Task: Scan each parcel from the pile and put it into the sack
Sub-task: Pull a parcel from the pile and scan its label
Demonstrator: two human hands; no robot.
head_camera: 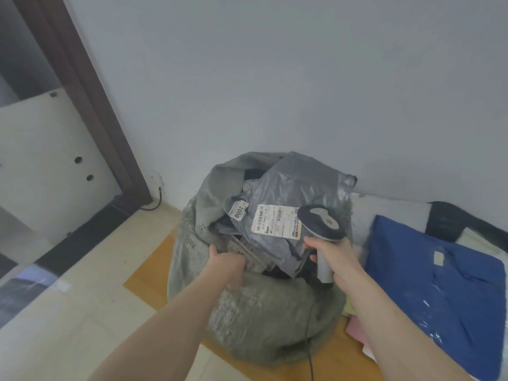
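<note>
Item: grey parcel (291,188), soft plastic mailer, lying on top of the load in the mouth of the sack (247,306), white label (275,221) facing up and its long axis running, as I read it, from lower left to upper right toward the wall. I log the scanner (321,224) directly at the label's right edge, its head just over the parcel, so the thing to be read lies to the left of and slightly below the scanner head. My right hand (330,257) grips the scanner's handle, fingers wrapped round it, and is the nearer hand to the label. My left hand (228,259) is at the sack's near-left rim, fingers curled down into the opening; I think they pinch the rim or a parcel edge, but the view there is too dark to be sure. A second tag marked 2008 (238,210) shows left of the label. Outward: blue parcel (439,284) in clear film on the right, the pile side; the scanner's cable (310,339) trailing down over the sack; tiled floor (90,298) to the left.
</note>
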